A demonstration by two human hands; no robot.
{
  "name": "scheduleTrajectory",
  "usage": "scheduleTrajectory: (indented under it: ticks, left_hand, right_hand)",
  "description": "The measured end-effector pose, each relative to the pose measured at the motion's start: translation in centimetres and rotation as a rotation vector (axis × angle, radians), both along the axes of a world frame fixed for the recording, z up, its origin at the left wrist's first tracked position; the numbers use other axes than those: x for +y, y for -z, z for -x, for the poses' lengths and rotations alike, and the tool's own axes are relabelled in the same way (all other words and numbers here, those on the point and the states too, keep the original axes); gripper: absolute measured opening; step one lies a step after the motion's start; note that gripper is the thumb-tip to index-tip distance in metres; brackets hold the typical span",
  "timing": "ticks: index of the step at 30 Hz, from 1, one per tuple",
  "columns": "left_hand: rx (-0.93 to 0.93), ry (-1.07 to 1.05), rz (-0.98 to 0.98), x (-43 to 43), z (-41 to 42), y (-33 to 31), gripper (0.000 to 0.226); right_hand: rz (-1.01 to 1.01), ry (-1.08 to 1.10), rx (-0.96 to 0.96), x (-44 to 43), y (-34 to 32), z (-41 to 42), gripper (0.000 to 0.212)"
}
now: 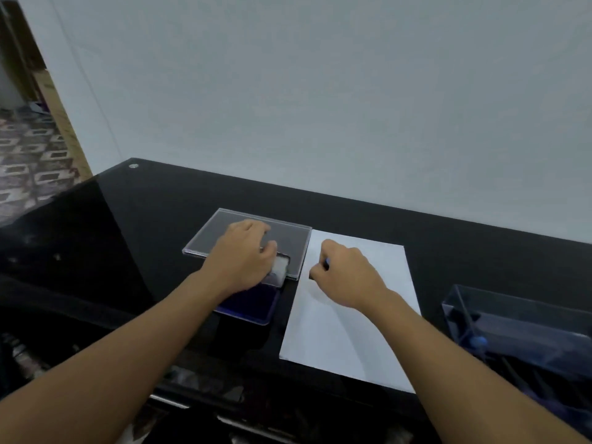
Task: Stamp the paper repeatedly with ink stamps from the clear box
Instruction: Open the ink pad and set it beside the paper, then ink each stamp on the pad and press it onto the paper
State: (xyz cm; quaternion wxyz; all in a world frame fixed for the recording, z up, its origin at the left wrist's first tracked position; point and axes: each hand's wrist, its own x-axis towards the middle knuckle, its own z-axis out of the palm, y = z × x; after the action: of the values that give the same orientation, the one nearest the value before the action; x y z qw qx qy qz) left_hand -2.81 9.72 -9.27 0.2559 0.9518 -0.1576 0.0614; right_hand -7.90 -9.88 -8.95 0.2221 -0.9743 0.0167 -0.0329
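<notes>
Lying under the right hand [347, 277], the white paper [349, 334] runs from the near edge of the black counter [144, 225] toward the wall. The clear box [512, 318] sits well to that hand's right. The right hand's curled fingers pinch a small dark stamp [325, 265] at the sheet's far left part; contact is unclear. Just left, the left hand [243, 256] rests palm-down, fingers loosely bent, on the open ink pad [253, 307], its clear lid [288, 238] beyond.
</notes>
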Motion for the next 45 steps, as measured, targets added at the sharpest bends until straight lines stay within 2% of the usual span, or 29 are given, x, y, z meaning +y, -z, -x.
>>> scheduleTrajectory:
  ticks: [6, 11, 16, 22, 30, 35, 45]
  left_hand:
    - [0.021, 0.124, 0.026, -7.5, -1.8, 0.3, 0.033]
    - [-0.011, 0.18, 0.034, -12.0, -4.1, 1.6, 0.055]
    - [0.072, 0.188, 0.001, -15.1, -7.7, 3.5, 0.038]
    - [0.036, 0.205, -0.053, -17.1, -10.0, 5.2, 0.038]
    - [-0.037, 0.168, -0.12, -18.1, -10.7, 7.6, 0.027]
    - [-0.096, 0.153, -0.115, -18.2, -10.7, 8.5, 0.045]
    - [-0.162, 0.157, -0.13, -18.1, -10.4, 9.0, 0.051]
  right_hand:
    - [0.011, 0.143, 0.034, -8.1, -1.2, -0.8, 0.016]
    - [0.034, 0.23, 0.032, -12.9, -2.1, -3.0, 0.013]
    - [0.013, 0.242, 0.034, -15.6, -1.8, -6.1, 0.01]
    - [0.029, 0.214, 0.077, -16.6, -0.7, -8.5, 0.01]
    - [0.084, 0.167, 0.096, -16.3, 0.3, -10.2, 0.01]
    - [0.155, 0.179, 0.113, -15.6, 1.8, -10.2, 0.012]
    - [0.142, 0.246, 0.035, -15.0, 2.9, -9.8, 0.015]
